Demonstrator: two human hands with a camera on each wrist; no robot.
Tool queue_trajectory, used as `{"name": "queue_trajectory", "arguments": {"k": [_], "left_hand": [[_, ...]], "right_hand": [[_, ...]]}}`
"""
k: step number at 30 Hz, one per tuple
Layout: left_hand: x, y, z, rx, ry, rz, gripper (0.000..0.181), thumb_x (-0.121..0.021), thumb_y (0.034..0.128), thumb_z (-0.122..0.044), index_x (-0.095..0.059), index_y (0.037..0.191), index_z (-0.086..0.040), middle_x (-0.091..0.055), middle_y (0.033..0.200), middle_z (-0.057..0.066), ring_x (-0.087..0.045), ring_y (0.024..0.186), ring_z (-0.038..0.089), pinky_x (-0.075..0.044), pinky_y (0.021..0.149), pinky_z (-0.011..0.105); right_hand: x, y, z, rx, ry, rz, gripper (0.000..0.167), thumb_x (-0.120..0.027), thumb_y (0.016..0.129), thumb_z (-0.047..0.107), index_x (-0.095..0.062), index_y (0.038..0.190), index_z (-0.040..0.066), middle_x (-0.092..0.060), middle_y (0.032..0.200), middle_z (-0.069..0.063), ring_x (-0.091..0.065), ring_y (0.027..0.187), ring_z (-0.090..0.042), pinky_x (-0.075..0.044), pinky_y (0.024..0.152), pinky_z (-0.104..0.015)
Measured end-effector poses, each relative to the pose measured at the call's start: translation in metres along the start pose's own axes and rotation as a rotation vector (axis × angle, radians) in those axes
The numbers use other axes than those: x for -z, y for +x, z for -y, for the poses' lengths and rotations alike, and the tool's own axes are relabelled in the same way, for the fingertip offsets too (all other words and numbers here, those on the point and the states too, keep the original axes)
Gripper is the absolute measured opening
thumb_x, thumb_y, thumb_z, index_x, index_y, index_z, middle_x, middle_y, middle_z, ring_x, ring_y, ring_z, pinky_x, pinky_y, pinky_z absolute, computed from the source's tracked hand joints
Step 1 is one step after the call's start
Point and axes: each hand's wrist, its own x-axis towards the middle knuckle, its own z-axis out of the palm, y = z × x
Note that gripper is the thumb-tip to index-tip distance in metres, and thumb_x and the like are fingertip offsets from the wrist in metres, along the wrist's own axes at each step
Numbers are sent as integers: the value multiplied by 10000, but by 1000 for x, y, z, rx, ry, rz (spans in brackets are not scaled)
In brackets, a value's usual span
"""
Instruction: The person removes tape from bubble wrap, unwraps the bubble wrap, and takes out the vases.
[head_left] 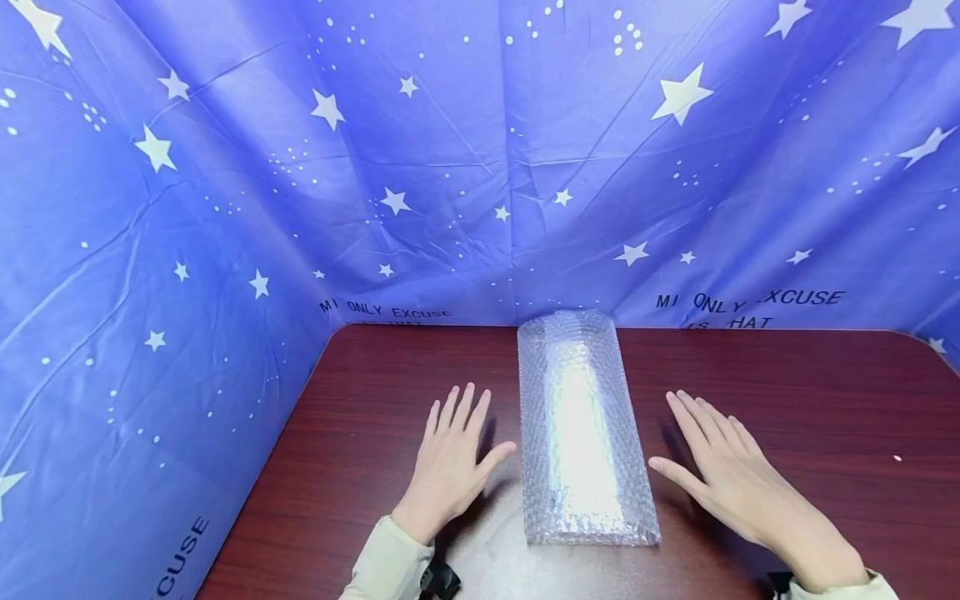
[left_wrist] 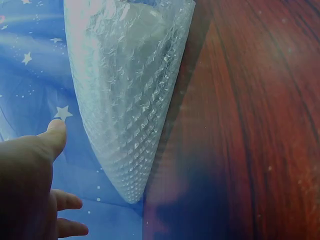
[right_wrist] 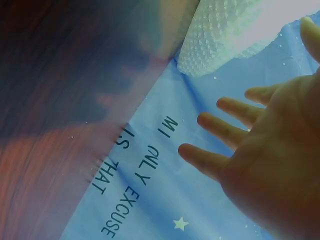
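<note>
Though head view shows bubble wrap (head_left: 585,433) whole, dim wrist views suggest empty hands (left_wrist: 27,175) (right_wrist: 277,155).

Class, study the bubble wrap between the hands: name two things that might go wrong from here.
1. In the head view, the bubble wrap overlaps the far edge of the table, so pushing it forward might snag the starry curtain.
2. Neither left hand nor right hand grips it; a one-sided nudge could skew it.
</note>
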Motion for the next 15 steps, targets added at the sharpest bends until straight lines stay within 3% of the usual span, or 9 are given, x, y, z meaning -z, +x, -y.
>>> {"name": "queue_trajectory", "arguments": {"k": [9, 15], "left_hand": [[0, 2, -1, -13, -5, -36, 788, -405, 969, -655, -363, 1539, -113, -360, 1576, 157, -265, 1487, 334, -205, 1210, 548], [2, 4, -4, 3, -33, -30, 792, -402, 966, -664, -358, 1542, -122, -360, 1579, 139, -287, 1479, 321, -222, 1209, 534]], "right_hand": [[9, 6, 4, 56, 45, -29, 794, -594, 981, 416, -186, 1592, 115, -296, 1580, -199, -286, 1434, -393, -139, 1201, -558], [13, 11, 8, 57, 60, -12, 770, -581, 989, 424, -215, 1583, 99, -309, 1581, -191, -307, 1427, -401, -207, 1165, -566]]}}
